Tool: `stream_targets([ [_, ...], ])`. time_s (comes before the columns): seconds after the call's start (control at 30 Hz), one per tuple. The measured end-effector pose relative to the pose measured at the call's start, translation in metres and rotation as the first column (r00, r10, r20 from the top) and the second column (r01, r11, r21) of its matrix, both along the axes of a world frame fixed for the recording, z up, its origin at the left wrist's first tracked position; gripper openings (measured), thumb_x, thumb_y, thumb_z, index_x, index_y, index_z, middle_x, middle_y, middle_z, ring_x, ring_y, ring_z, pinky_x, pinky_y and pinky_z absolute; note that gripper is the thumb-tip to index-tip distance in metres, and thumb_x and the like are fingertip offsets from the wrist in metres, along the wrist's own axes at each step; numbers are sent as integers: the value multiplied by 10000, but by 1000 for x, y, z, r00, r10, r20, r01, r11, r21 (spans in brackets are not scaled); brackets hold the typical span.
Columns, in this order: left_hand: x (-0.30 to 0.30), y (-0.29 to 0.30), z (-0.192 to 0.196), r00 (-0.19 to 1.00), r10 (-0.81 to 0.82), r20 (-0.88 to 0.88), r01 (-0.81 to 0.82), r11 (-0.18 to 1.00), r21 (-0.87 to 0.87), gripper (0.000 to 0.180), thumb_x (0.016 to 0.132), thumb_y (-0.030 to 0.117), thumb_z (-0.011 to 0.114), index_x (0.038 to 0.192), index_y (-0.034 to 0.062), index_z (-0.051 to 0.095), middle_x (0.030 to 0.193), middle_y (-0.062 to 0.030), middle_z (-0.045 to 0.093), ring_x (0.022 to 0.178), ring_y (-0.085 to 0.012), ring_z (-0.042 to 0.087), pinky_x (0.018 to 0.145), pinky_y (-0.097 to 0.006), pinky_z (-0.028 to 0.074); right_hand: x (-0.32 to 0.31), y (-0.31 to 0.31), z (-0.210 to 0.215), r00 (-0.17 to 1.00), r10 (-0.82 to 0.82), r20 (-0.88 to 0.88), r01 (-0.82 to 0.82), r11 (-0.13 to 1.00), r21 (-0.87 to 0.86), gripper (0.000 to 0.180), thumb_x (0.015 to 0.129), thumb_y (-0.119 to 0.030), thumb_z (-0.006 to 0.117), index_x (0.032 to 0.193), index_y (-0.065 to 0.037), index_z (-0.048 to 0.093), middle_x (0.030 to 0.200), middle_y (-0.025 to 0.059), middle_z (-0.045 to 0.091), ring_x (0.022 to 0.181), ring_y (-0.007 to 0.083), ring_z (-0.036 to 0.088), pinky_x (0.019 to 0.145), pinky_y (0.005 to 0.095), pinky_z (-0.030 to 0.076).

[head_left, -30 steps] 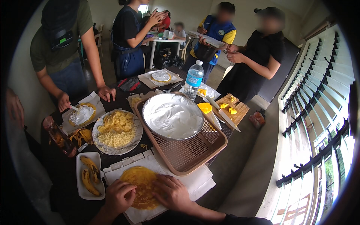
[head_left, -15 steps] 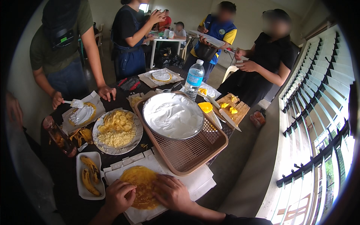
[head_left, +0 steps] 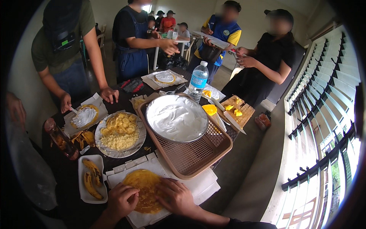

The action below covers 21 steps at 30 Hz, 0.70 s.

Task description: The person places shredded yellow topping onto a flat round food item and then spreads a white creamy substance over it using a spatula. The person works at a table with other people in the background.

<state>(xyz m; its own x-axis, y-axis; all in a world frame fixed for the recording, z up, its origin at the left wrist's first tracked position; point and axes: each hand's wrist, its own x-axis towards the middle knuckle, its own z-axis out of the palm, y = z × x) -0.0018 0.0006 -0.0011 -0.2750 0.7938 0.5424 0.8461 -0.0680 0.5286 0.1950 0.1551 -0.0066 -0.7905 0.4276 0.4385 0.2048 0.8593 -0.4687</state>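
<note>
A thin, round yellow cake layer (head_left: 145,191) with a browner middle and small flakes lies on white paper in front of me. At its left edge is my left hand (head_left: 122,200), thumb and fingers pinched together; anything between the tips is too small to make out. My right hand (head_left: 176,197) rests over the right side of the layer, fingers stretched across its top and slightly bent. Just left of my hands stands a white foam tray (head_left: 103,195) holding bananas (head_left: 92,184). Beyond the paper is a plate (head_left: 126,153) with banana slices and crumbly pale bits.
A metal bowl of white cream (head_left: 176,117) sits on a brown perforated basket (head_left: 187,173). Behind stands a water bottle (head_left: 198,82); a knife (head_left: 234,123) lies by a cutting board (head_left: 246,110). Across the table, a person spreads cream on another round (head_left: 84,117).
My hands stay nearly in place. Across the table, the co-worker's spreader has come down onto the creamed round. The apron wearer's hands have lowered, and the person at right has shifted slightly.
</note>
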Motion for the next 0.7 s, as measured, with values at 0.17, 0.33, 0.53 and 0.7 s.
stream_targets([
  [0.17,0,0,-1,1000,3,4,-3,1000,-5,130,793,43,770,920,66,750,838,-83,728,771,-302,689,681,-400,570,0,-1,0,1000,-3,0,3,1000,5,399,871,-311,813,1224,-131,764,1374,122,676,1221,325,663,984,442,560],
  [0.33,0,-1,-2,1000,0,5,0,1000,-9,129,795,41,769,920,66,748,844,-82,731,773,-305,687,679,-400,569,0,-1,0,1000,-2,1,2,1000,-6,396,869,-308,813,1217,-126,765,1372,124,675,1223,325,661,985,444,558],
  [0.53,0,-1,-1,1000,-1,-2,1,1000,-11,134,793,44,769,923,66,743,846,-82,733,772,-305,687,681,-402,568,0,-1,2,1000,-5,9,6,1000,-11,391,872,-305,810,1215,-125,764,1375,126,673,1226,326,660,986,443,558],
  [0.7,0,0,-1,1000,-3,2,3,1000,-12,136,792,45,769,925,67,743,847,-81,732,775,-304,687,679,-402,566,1,-1,-1,1000,5,-10,-5,1000,-6,415,876,-297,805,1236,-105,725,1377,112,662,1235,306,641,978,439,533],
])
